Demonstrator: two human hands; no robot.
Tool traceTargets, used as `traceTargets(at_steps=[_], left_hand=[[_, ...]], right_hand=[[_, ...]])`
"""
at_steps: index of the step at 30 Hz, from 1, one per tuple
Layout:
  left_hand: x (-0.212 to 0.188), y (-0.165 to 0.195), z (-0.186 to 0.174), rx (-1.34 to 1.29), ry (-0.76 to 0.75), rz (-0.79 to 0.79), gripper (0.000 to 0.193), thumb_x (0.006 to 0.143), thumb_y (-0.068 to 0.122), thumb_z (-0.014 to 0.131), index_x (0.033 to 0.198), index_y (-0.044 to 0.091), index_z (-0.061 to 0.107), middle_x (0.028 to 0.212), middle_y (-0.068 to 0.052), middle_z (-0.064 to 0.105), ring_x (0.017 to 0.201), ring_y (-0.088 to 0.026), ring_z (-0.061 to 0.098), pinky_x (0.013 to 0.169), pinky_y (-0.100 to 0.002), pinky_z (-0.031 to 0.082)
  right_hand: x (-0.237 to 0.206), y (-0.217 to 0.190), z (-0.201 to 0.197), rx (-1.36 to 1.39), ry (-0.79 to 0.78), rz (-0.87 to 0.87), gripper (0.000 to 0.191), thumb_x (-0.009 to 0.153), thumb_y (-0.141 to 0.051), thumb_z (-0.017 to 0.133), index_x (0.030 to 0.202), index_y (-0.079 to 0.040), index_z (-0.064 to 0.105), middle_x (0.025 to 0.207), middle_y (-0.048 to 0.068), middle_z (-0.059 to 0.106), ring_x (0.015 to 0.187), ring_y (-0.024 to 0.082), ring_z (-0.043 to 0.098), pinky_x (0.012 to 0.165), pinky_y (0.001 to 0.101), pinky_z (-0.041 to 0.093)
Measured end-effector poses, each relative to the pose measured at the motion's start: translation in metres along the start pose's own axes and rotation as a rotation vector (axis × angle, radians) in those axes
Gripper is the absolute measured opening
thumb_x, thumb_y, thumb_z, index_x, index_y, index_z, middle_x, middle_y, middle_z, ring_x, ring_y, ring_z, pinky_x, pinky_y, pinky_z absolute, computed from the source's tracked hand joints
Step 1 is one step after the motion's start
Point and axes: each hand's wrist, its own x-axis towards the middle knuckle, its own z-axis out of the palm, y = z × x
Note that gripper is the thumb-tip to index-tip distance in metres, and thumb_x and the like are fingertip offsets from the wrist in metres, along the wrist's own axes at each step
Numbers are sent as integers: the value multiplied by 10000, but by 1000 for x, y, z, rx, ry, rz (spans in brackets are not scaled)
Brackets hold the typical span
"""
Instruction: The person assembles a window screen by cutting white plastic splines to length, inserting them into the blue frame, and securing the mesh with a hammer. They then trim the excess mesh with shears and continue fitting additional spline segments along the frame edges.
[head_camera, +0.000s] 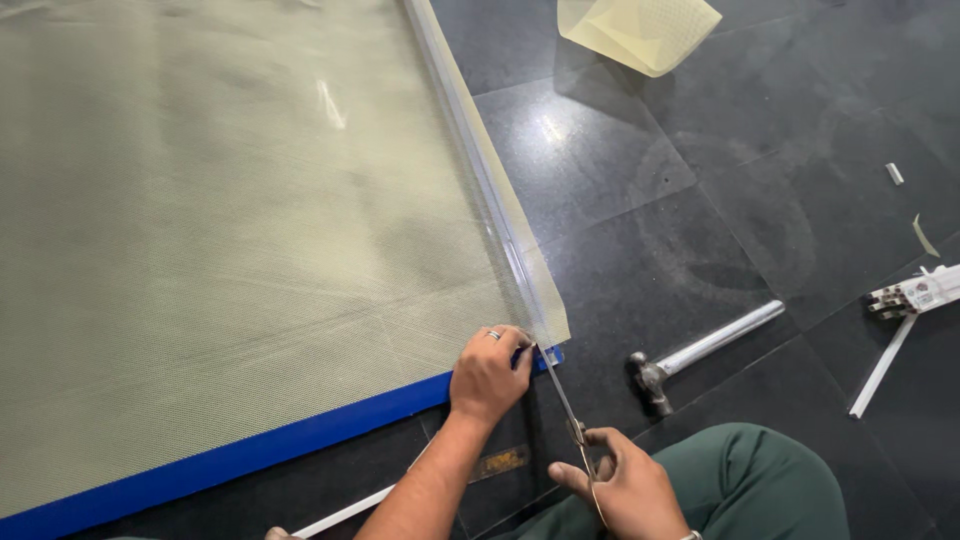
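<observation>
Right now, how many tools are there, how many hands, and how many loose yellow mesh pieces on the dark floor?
Tools: 2, the scissors and the hammer
Hands: 2, the left hand and the right hand
Loose yellow mesh pieces: 1, the mesh scrap
Total: 5
</observation>
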Motion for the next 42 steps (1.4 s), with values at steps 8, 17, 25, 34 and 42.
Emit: traceTargets(at_steps=[8, 17, 25, 34, 42], left_hand=[[-1, -1, 0, 7, 12, 16, 137, 779, 136, 798, 840, 106, 679, 912, -61, 731, 906, -299, 682, 800, -415, 551], [-1, -1, -1, 0, -14, 8, 156, 747, 104, 789, 860, 97, 681, 918, -64, 726, 908, -304, 679, 800, -412, 555], [-1, -1, -3, -18, -14, 10, 148, 762, 95, 782, 864, 95, 674, 911, -54, 729, 900, -296, 677, 797, -410, 556], [-1, -1, -2, -28, -11, -11, 137, 765, 100, 787, 849, 100, 679, 907, -64, 729, 892, -291, 685, 791, -408, 559], [-2, -2, -3, -36, -30, -32, 154, 748, 91, 783, 857, 92, 673, 920, -73, 726, 903, -299, 688, 800, -420, 559]], right_hand=[[0, 1, 0, 28, -41, 17, 743, 650, -461, 928, 1246, -101, 671, 574, 8, 568, 533, 108, 551, 546, 293, 468], [-4, -19, -7, 113, -63, 57, 735, 708, -491, 907, 1273, -97, 651, 579, 28, 568, 523, 131, 552, 535, 326, 472], [-8, -31, -10, -190, 33, -24, 695, 694, -554, 874, 1204, -149, 629, 732, 84, 736, 733, 237, 745, 734, 378, 572], [-8, -28, -2, -262, 95, -86, 695, 697, -568, 848, 1218, -189, 586, 892, 101, 787, 913, 297, 777, 841, 416, 601], [-6, -48, -4, -326, 176, -51, 625, 743, -574, 811, 1229, -247, 593, 962, 120, 776, 958, 345, 748, 838, 459, 590]])
